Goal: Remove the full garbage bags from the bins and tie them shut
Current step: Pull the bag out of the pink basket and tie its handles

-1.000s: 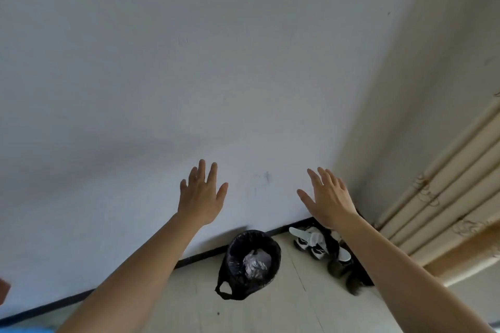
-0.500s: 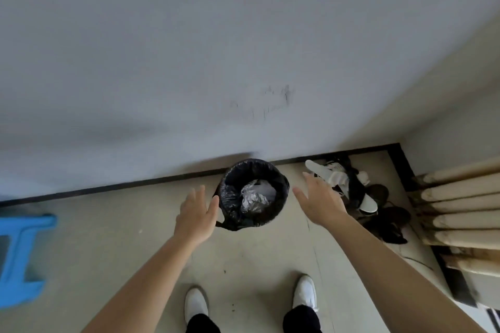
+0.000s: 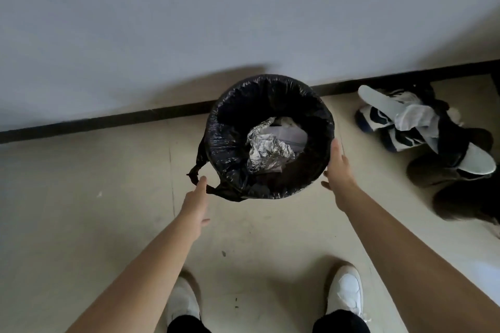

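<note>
Flanking the garbage bag [image 3: 230,149] (standing against the wall [image 3: 189,21]), both hands are holding nothing: the left hand [image 3: 196,203] is touching a handle loop [image 3: 193,172] with straight fingers [image 3: 201,182], the right hand [image 3: 336,167] is lying open beside the rim [image 3: 328,127]. Gripping that loop firmly before lifting is advisable.

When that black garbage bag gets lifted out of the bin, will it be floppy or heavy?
Probably floppy: the garbage bag is thin, wrinkled film with a limp handle loop. Likely light: only crumpled foil and paper show inside.
</note>
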Demonstrator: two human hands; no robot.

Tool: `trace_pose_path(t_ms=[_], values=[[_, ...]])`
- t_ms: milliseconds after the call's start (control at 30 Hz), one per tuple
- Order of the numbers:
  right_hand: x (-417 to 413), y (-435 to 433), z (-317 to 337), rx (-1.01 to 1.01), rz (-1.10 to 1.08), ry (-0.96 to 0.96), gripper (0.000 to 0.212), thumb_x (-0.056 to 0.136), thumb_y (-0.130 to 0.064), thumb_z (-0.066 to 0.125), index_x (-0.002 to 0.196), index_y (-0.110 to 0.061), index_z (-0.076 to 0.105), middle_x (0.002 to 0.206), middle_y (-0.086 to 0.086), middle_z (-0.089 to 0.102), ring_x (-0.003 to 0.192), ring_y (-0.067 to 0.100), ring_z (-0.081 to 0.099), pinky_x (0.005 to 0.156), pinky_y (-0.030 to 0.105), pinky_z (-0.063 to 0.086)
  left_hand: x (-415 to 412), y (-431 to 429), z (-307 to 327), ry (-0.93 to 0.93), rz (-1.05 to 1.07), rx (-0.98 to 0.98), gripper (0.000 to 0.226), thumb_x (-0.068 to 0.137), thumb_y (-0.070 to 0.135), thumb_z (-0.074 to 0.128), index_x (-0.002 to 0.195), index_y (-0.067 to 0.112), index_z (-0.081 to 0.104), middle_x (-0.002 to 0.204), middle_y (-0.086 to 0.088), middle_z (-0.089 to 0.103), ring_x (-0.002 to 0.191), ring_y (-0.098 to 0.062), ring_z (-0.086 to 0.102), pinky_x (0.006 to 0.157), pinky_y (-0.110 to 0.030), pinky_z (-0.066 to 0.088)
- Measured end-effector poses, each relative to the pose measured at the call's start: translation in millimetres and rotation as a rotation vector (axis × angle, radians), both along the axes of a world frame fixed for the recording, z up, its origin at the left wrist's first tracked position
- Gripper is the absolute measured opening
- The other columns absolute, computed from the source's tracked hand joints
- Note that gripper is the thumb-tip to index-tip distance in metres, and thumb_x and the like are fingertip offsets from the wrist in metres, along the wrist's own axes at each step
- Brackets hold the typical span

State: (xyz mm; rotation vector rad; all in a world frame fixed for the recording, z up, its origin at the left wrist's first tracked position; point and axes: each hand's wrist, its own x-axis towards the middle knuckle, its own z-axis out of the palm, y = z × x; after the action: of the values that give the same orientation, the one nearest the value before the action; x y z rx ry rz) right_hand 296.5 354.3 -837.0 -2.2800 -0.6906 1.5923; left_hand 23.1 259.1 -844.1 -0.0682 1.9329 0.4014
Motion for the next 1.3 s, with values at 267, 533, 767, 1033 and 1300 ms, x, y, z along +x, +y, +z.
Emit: trace_pose_path(t_ms=[267, 533, 767, 1033, 1300], values=[[5.1, 30.6, -72.1, 0.231, -0.407, 0.788, 0.091, 0.079, -0.090, 0.031, 0.133, -0.024, 0.063, 0.135, 0.007, 0.064, 0.127, 0.030, 0.059, 0.111, 0.049, 0.040, 1.8, 32.9, -93.1, -0.597, 0.450, 0.478, 0.090, 0.073, 0.086, 0.052, 0.136, 0.022, 0.057, 0.139, -0.013, 0.060, 0.130, -0.035, 0.054, 0.112, -0.058, 0.035], [24.3, 59.7, -87.8, 0.379, -0.279, 0.347, 0.010, 0.092, -0.012, 0.058, 0.084, -0.008, 0.061, 0.062, -0.001, 0.065, 0.064, 0.018, 0.066, 0.057, 0.024, 0.047, -27.7, 75.6, -95.7, -0.206, 0.302, 0.675, 0.028, 0.092, 0.012, 0.057, 0.117, 0.004, 0.066, 0.117, -0.015, 0.071, 0.116, -0.033, 0.064, 0.092, -0.044, 0.053], [17.6, 86.5, -45.4, 0.774, -0.058, -0.009, 0.014, 0.076, -0.026, 0.060, 0.084, -0.014, 0.065, 0.077, 0.004, 0.061, 0.071, 0.019, 0.056, 0.065, 0.034, 0.046, -38.2, 116.6, -8.3, 0.404, -0.062, 1.103, 0.009, 0.079, 0.021, 0.075, 0.082, 0.027, 0.068, 0.088, -0.002, 0.071, 0.089, -0.023, 0.072, 0.084, -0.046, 0.060], [-14.0, 86.0, 44.2, 1.127, 0.079, -0.153, 0.034, 0.077, -0.037, 0.069, 0.074, -0.005, 0.058, 0.064, 0.013, 0.060, 0.061, 0.015, 0.053, 0.058, 0.040, 0.050, -6.3, 128.5, 78.3, 0.498, -0.186, 1.440, 0.016, 0.083, 0.017, 0.072, 0.078, 0.030, 0.063, 0.072, 0.012, 0.059, 0.068, -0.005, 0.056, 0.071, -0.024, 0.046], [-33.4, 55.2, 6.1, 0.913, 0.517, -0.373, 0.017, 0.073, -0.012, 0.072, 0.067, -0.010, 0.056, 0.063, 0.008, 0.060, 0.066, 0.028, 0.059, 0.056, 0.035, 0.048, 11.8, 109.8, 54.9, 0.136, -0.118, 1.131, 0.004, 0.081, 0.024, 0.076, 0.080, 0.024, 0.073, 0.079, -0.001, 0.074, 0.079, -0.023, 0.071, 0.080, -0.040, 0.057]])
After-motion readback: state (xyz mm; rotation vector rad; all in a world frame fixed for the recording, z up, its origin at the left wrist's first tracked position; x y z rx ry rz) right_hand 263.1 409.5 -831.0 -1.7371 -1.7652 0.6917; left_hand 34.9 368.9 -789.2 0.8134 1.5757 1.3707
